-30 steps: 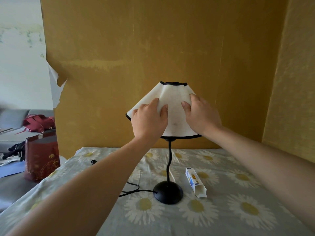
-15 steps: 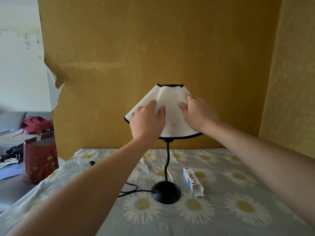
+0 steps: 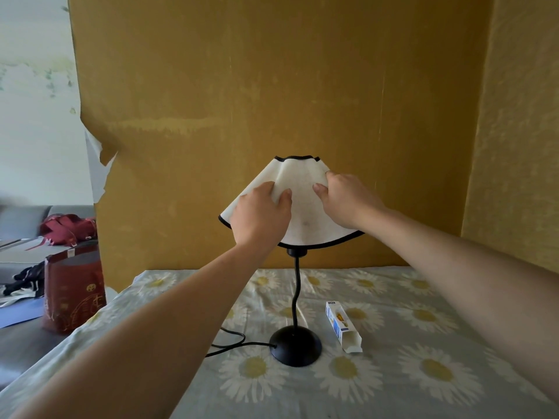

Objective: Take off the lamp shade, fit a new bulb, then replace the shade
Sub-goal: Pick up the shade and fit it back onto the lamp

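Head view: both hands [image 3: 305, 211] on shade [image 3: 302, 213].

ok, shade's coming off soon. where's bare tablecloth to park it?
Widest bare patch: right of the bulb box, out to the tablecloth edge. Crowded spot: left of the lamp base, where the cord loops under the left forearm.

Soft daylight from left, faint shadows, sharp centre, wide-angle edge bending.
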`<state>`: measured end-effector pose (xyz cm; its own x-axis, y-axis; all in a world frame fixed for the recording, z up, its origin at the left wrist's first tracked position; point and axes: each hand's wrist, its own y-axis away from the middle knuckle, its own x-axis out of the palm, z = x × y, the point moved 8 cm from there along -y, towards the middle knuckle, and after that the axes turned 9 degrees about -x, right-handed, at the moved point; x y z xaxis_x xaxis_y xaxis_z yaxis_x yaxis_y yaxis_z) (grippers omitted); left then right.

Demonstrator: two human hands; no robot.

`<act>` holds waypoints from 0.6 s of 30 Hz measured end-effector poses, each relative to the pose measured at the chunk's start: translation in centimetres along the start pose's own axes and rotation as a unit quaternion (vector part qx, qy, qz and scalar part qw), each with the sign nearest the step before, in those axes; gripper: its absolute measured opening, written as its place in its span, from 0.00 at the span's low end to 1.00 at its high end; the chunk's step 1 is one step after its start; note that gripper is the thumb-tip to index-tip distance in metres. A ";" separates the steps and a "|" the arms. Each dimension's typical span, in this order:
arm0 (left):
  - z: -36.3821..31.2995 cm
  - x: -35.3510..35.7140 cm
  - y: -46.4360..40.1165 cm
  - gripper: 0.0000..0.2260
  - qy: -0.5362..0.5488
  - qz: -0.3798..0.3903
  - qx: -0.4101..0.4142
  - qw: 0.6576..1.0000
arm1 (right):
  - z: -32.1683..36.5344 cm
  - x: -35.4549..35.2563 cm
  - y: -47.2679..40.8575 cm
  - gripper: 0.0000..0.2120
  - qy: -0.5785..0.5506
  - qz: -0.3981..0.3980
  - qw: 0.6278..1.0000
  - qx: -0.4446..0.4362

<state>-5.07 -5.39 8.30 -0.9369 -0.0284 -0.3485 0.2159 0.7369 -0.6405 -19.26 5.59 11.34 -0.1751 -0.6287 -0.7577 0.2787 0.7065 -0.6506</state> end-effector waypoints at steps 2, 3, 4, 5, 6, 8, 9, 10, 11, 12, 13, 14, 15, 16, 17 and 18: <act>0.2 0.0 -0.2 0.17 -0.011 0.004 -0.009 1.000 | 0.1 0.0 -0.3 0.18 0.005 0.000 1.000 -0.005; 0.3 0.0 -0.3 0.18 -0.014 0.008 -0.014 1.000 | 0.1 0.0 -0.4 0.18 0.008 -0.002 1.000 -0.008; 0.5 0.1 -0.2 0.18 -0.014 0.010 -0.018 1.000 | 0.1 0.2 -0.4 0.19 0.010 -0.006 1.000 -0.011; 0.8 0.2 -0.2 0.18 -0.012 0.011 -0.020 1.000 | 0.1 0.4 -0.3 0.19 0.009 -0.008 1.000 -0.014; 1.0 0.3 0.0 0.18 -0.012 0.010 -0.019 1.000 | 0.1 0.7 -0.2 0.18 0.008 -0.010 1.000 -0.015; 1.4 0.4 0.4 0.18 -0.022 0.007 -0.007 1.000 | 0.0 1.3 0.3 0.19 0.006 -0.012 1.000 -0.018; 1.5 0.4 0.6 0.18 -0.025 0.003 0.002 1.000 | 0.0 1.5 0.5 0.19 0.007 -0.017 1.000 -0.020; 1.5 0.4 0.7 0.18 -0.026 -0.002 0.011 1.000 | 0.0 1.7 0.8 0.19 0.007 -0.024 0.999 -0.021; 1.5 0.3 0.8 0.18 -0.025 -0.006 0.018 1.000 | 0.0 1.7 1.0 0.19 0.005 -0.031 0.999 -0.022; 1.4 0.2 0.9 0.18 -0.024 -0.010 0.024 0.999 | 0.0 1.7 1.1 0.19 0.002 -0.036 0.999 -0.022; 1.4 0.2 1.0 0.18 -0.023 -0.013 0.027 0.999 | 0.0 1.7 1.2 0.19 -0.001 -0.038 0.999 -0.022; 1.4 0.2 1.0 0.18 -0.020 -0.015 0.031 0.999 | 0.0 1.7 1.3 0.18 -0.004 -0.038 0.999 -0.021; 1.3 0.2 1.1 0.18 -0.016 -0.016 0.036 0.999 | 0.0 1.8 1.4 0.18 -0.007 -0.039 0.999 -0.020; 1.3 0.2 1.2 0.17 -0.011 -0.017 0.039 0.999 | 0.0 1.8 1.5 0.18 -0.009 -0.040 0.999 -0.018; 1.3 0.3 1.3 0.16 -0.009 -0.019 0.041 0.999 | -0.1 1.8 1.6 0.18 -0.009 -0.042 0.999 -0.017; 1.3 0.3 1.5 0.15 -0.008 -0.023 0.045 0.999 | -0.1 1.9 1.8 0.17 -0.009 -0.045 0.999 -0.016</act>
<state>-4.65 -5.20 6.35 -0.9417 -0.0723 -0.3285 0.1976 0.6714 -0.7143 -19.19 5.71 8.76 -0.1816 -0.6952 -0.6955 0.2330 0.6567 -0.7173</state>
